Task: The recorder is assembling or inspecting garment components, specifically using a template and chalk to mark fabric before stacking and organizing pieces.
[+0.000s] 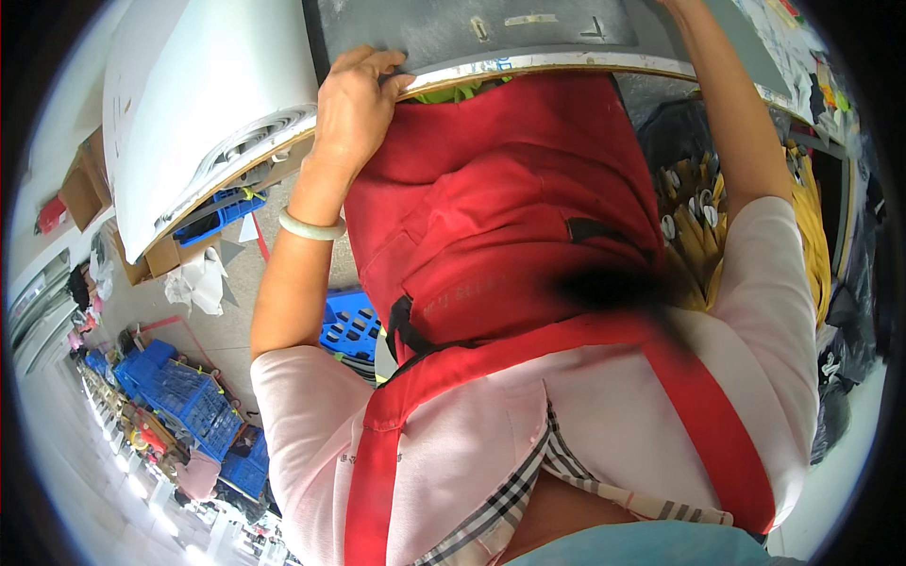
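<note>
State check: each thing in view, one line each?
left hand: fingers curled over the table edge, gripping it
right hand: out of frame, arm raised to the top edge
table edge: bare where it shows, tape marks above it
red apron: worn, bunched against the table
bangle: on the left wrist
blue crates: on the floor, contents unclear

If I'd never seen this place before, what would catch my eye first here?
The bright red apron fills the middle of the view. At top, the left hand, with a pale green bangle on its wrist, grips the edge of a grey worktable. Blue plastic crates are stacked at lower left.
</note>
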{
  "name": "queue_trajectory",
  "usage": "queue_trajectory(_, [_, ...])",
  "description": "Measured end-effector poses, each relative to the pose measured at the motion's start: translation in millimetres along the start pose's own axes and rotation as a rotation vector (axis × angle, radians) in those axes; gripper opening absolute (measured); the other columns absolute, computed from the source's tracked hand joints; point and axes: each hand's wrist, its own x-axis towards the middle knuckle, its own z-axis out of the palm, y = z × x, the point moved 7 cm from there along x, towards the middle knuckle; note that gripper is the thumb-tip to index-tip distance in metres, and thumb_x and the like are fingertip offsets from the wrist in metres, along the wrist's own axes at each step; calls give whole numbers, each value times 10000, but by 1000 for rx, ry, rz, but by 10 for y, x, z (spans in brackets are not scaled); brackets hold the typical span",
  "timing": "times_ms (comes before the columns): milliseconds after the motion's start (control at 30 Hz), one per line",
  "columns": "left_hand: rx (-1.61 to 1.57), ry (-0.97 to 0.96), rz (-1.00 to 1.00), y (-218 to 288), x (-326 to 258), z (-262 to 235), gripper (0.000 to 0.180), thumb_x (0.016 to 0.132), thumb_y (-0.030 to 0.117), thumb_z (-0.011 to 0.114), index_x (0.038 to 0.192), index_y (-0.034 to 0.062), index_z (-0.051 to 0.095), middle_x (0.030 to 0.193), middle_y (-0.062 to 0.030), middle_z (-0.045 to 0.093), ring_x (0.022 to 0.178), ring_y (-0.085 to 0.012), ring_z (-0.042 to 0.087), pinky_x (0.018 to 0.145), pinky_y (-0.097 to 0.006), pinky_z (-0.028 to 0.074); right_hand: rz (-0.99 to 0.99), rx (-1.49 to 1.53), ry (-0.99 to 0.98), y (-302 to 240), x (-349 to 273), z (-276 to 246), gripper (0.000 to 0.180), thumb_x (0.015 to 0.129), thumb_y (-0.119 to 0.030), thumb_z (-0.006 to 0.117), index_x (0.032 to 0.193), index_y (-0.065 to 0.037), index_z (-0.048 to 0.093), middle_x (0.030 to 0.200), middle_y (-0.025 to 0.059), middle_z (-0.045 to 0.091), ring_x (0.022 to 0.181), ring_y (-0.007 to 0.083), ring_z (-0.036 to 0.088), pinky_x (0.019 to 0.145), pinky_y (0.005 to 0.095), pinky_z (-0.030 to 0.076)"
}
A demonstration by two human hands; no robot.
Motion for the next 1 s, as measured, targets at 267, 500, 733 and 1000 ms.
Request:
queue_trajectory(267, [-46,45,22,4,-75,27,187,871,130,744,1030,32,748,1001,-116,697,970,-347,652,851,-419,531,-46,-29,3,-226,-173,33,259,868,-260,774,828,-12,710,731,14,617,709,130,520,660,319,422])
queue_trajectory(500, [42,90,105,68,-112,-15,173,884,123,736,1033,35,745,1005,-114,697,936,-334,658,822,-407,536,-4,2,4,-158,-167,45,251,868,-254,775,820,-17,707,749,20,630,706,131,528,658,317,429])
queue_trajectory(733, [112,126,213,133,-121,2,160,880,107,731,1028,45,738,1013,-120,694,960,-332,656,833,-408,534,-11,-13,43,-3,-143,-1,256,870,-246,776,871,5,723,771,33,651,704,142,541,663,324,445])
queue_trajectory(1000, [138,143,231,109,-155,-21,161,861,105,742,1014,54,738,1012,-121,690,954,-329,654,836,-407,541,-43,-74,70,-205,-255,52,341,868,-304,771,918,31,738,803,88,703,748,184,601,707,366,483])
